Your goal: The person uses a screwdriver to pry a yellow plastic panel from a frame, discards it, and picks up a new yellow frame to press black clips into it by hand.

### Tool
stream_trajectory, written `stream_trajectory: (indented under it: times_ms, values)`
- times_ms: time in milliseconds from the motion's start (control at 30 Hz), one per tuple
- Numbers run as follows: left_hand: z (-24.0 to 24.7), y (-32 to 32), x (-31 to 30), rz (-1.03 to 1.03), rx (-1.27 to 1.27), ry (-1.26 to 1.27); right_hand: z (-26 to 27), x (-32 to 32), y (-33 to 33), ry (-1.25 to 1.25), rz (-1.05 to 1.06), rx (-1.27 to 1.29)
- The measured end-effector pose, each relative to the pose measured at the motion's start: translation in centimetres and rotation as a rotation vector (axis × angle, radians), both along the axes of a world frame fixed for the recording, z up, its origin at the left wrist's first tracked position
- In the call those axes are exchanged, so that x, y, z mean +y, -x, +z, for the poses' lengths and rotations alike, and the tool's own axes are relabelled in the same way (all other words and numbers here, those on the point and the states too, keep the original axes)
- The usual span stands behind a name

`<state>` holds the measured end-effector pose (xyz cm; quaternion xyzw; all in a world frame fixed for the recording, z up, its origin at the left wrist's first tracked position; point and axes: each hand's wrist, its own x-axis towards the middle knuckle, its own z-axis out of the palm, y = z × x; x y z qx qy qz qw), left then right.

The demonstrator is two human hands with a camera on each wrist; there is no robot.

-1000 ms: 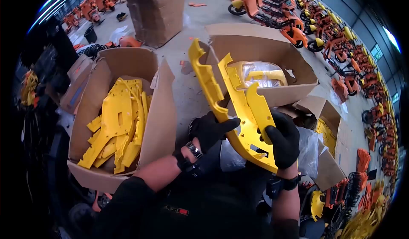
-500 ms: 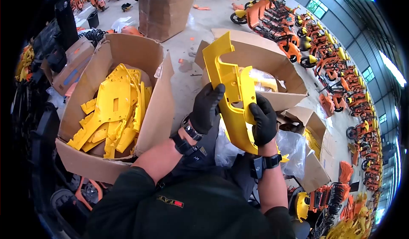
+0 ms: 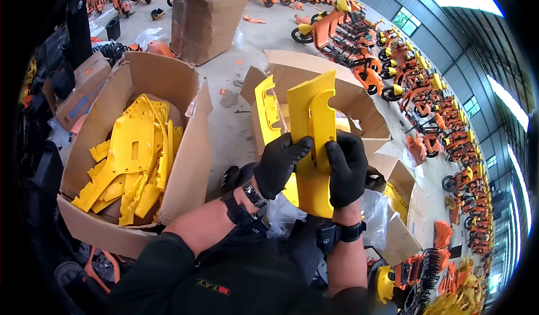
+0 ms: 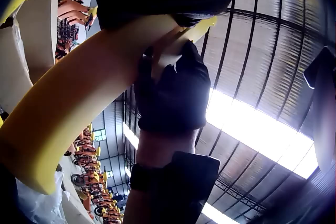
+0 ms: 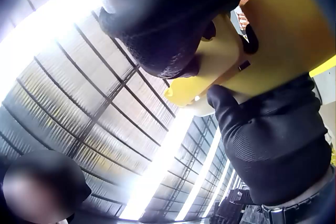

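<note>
Both gloved hands hold a large curved yellow plastic panel (image 3: 314, 194) upright in front of the body in the head view. A narrower yellow strip (image 3: 321, 121) with a hooked top lies against its face. My left hand (image 3: 281, 166) grips the panel's left edge, thumb across the front. On the opposite side, my right hand (image 3: 347, 169) pinches the strip and panel together, its thumb near a small hole. Another notched yellow length (image 3: 266, 110) rises left of the panel. The left wrist view shows the panel's smooth curved face (image 4: 79, 92) sweeping down past the hands.
A cardboard box (image 3: 193, 146) of yellow panels (image 3: 135, 146) stands at left. Behind the hands is a second open box (image 3: 359, 101), with a smaller one (image 3: 412, 214) at right beside clear plastic wrap (image 3: 375, 211). Rows of orange scooters (image 3: 331, 31) stand beyond.
The yellow panel has been turned so its smoother face shows, with the strip against it. My left hand has come from beside the panel onto its edge, close to the right hand.
</note>
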<state>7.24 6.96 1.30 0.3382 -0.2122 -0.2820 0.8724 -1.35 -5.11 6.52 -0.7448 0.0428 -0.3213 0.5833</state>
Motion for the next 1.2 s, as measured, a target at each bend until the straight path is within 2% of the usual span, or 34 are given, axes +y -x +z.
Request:
stream_trajectory:
  times_ms: [100, 167, 233, 400, 467, 533, 567, 633, 700, 733, 767, 833, 867, 900, 933, 1000, 1033, 1067, 1100, 1133, 1167, 1200]
  values:
    - [0.2, -0.2, -0.6, 0.009, 0.056, 0.006, -0.3, -0.9, 0.2, -0.048, -0.005, -0.004]
    - [-0.8, -0.9, -1.0, 0.029, -0.046, -0.052, -0.1, -2.1, 0.7, -0.13, -0.004, 0.003]
    - [-0.7, -1.1, -1.4, 0.009, 0.001, -0.049, 0.7, -3.5, 1.0, -0.165, -0.059, 0.002]
    - [0.6, -1.0, -1.3, 0.031, 0.011, -0.08, 1.1, -4.0, 1.6, -0.098, -0.019, 0.034]
    - [0.1, -1.1, -1.3, 0.02, 0.018, -0.082, 0.7, -4.5, 2.4, -0.038, 0.036, 0.196]
    - [-0.9, -1.6, -0.4, -0.007, -0.009, -0.074, -0.2, -5.8, 2.9, -0.123, 0.041, 0.152]
    - [-1.1, -1.0, 0.4, -0.057, 0.046, 0.132, -0.9, -6.8, 3.0, -0.188, 0.056, 0.112]
    - [-3.7, -0.7, 2.4, 0.005, 0.187, 0.244, -2.8, -9.0, 2.8, -0.295, 0.12, 0.099]
    - [-6.7, -1.1, 5.3, -0.056, 0.459, 0.451, -5.7, -12.3, 2.4, -0.274, 0.095, 0.23]
    - [-8.4, -1.5, 6.6, -0.03, 0.43, 0.439, -6.8, -13.0, 2.2, -0.292, 0.088, 0.289]
    - [-9.7, -2.0, 7.8, -0.003, 0.402, 0.429, -7.3, -13.8, 1.8, -0.15, 0.026, 0.463]
    - [-9.9, -3.1, 10.0, -0.169, 0.109, 0.369, -10.3, -14.8, 1.0, -0.076, 0.024, 0.636]
    - [-9.6, -2.6, 10.6, -0.056, -0.047, 0.238, -11.8, -14.5, 0.9, -0.1, 0.026, 0.628]
    - [-8.9, -2.0, 10.5, -0.005, -0.105, 0.232, -12.7, -13.8, 0.8, -0.168, 0.049, 0.646]
    - [-7.7, -1.2, 10.4, 0.043, -0.249, 0.044, -12.3, -12.6, 0.5, -0.227, 0.073, 0.668]
    - [-6.6, -0.5, 10.5, 0.035, -0.36, -0.125, -10.8, -10.4, 0.8, -0.358, 0.207, 0.591]
    - [-6.3, -0.7, 10.5, -0.023, -0.341, -0.105, -9.7, -9.6, 0.9, -0.417, 0.292, 0.552]
    - [-5.7, 0.5, 9.8, 0.039, -0.127, 0.018, -7.3, -8.4, 1.8, -0.415, 0.321, 0.539]
    - [-5.2, 0.4, 9.5, 0.122, -0.179, -0.049, -4.6, -7.2, 3.3, -0.41, 0.351, 0.525]
    - [-5.0, -0.1, 9.4, 0.14, -0.333, -0.19, -2.9, -6.3, 4.9, -0.535, 0.447, 0.487]
    - [-4.9, -0.4, 9.3, 0.159, -0.484, -0.328, -2.8, -5.6, 6.3, -0.522, 0.443, 0.508]
    - [-2.7, 0.5, 8.5, 0.118, -0.477, -0.391, -3.6, -4.7, 7.4, -0.365, 0.437, 0.443]
